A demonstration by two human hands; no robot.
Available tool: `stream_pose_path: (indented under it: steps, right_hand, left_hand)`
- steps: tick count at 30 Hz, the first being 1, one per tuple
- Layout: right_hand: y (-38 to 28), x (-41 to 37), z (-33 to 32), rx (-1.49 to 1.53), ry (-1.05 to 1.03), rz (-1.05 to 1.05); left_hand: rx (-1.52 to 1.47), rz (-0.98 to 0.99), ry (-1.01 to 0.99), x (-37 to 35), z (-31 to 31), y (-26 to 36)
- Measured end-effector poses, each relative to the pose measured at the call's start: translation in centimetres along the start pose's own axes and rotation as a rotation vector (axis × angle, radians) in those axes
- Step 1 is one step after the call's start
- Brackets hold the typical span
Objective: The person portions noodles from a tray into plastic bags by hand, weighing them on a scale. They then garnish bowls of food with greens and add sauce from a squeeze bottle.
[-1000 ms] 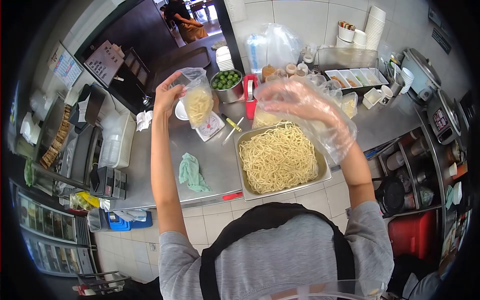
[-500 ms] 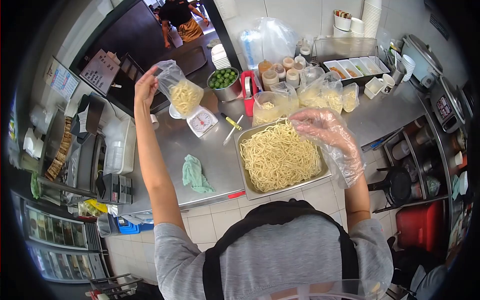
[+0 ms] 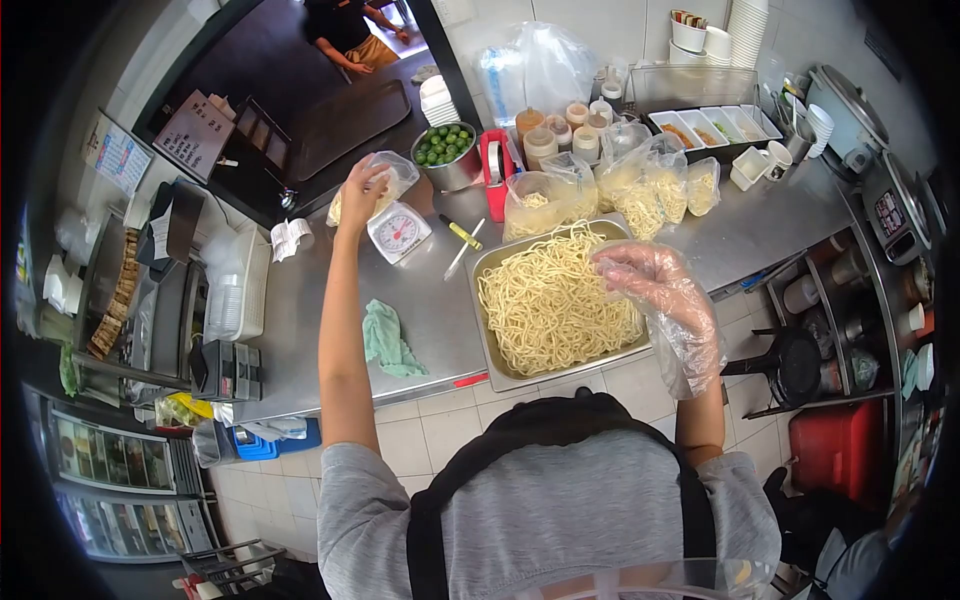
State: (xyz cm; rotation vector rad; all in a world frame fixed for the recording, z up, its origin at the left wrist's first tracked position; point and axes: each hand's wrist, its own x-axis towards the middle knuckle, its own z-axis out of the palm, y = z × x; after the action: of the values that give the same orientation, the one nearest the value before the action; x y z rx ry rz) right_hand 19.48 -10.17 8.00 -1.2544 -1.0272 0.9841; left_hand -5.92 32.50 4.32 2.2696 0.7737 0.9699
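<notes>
My left hand grips a clear plastic bag of noodles at the kitchen scale; the hand hides part of the bag and the weighing pan. In a clear plastic glove, my right hand hovers over the right side of a metal tray heaped with pale noodles. Its fingers are loosely bent, with nothing visible in them. Several filled noodle bags stand behind the tray. A yellow marker lies between scale and tray.
A green cloth lies on the steel counter. Behind are a pot of limes, a red tape dispenser, sauce bottles and a topping rack. Beyond the opening stands another person.
My left hand has brought the bag of noodles down from beside the scale onto it. My right hand has shifted slightly and stays over the tray. The person beyond the opening has moved.
</notes>
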Motion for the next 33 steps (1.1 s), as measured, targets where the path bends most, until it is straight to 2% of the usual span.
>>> stream_pose_path:
  steps: [3, 4, 6, 7, 8, 10, 13, 14, 17, 18, 21, 22, 25, 27, 29, 31, 33]
  right_hand:
    - [0.7, -1.0, -0.3, 0.006, 0.069, -0.001]
    - [0.9, -1.4, -0.2, 0.044, 0.101, 0.031]
    - [1.2, -2.0, -0.1, 0.116, 0.166, 0.089]
    - [1.4, -2.1, 0.0, 0.131, 0.18, 0.089]
    - [1.8, -2.1, 0.1, 0.145, 0.195, 0.089]
    - [2.1, -2.2, 0.2, 0.164, 0.203, 0.093]
    - [2.4, -2.3, -0.1, 0.19, 0.202, 0.099]
    - [2.6, -2.3, -0.2, 0.21, 0.21, 0.094]
    - [3.8, -2.3, -0.6, 0.226, 0.225, 0.126]
    - [4.1, -2.3, -0.8, 0.224, 0.227, 0.141]
    - [4.5, -2.3, -1.6, 0.195, 0.236, 0.182]
    - [4.6, -2.2, -1.9, 0.185, 0.243, 0.188]
    - [4.8, -2.2, -2.1, 0.254, 0.272, 0.168]
    - [4.8, -1.9, -2.2, 0.25, 0.268, 0.173]
    - [4.9, -1.4, -2.1, 0.263, 0.277, 0.181]
    - [4.5, -1.0, -1.7, 0.285, 0.307, 0.215]
    - [4.5, -0.9, -1.5, 0.301, 0.316, 0.222]
  left_hand:
    - [0.21, 0.143, 0.415, -3.0, 1.9, 3.8]
    - [0.327, 0.188, 0.619, -4.2, 3.2, 4.0]
    - [0.4, 0.166, 0.617, -6.6, 6.3, 3.0]
    - [0.354, 0.191, 0.405, -7.9, 7.5, 3.6]
    - [0.26, 0.21, 0.189, -8.6, 9.3, 1.3]
    - [0.367, 0.319, -0.221, -9.2, 12.9, -2.5]
    - [0.377, 0.217, -0.338, -9.7, 15.7, -4.6]
    - [0.497, 0.11, -0.371, -9.4, 15.5, -4.5]
    - [0.562, 0.203, -0.538, -9.0, 15.1, -6.5]
    - [0.526, 0.174, -0.559, -9.0, 15.0, -7.2]
    - [0.319, 0.121, -0.255, -8.3, 13.9, -4.5]
    - [0.261, 0.174, -0.081, -7.5, 13.6, -3.5]
    - [-0.06, -0.008, 0.246, -2.7, 13.5, 2.5]
    - [-0.148, 0.096, 0.396, 2.0, 14.3, 4.7]
    - [-0.172, -0.034, 0.32, 6.3, 15.2, 6.2]
    - [0.07, 0.165, 0.358, 10.0, 17.2, 4.7]
    - [0.098, 0.122, 0.258, 12.4, 18.8, 3.3]
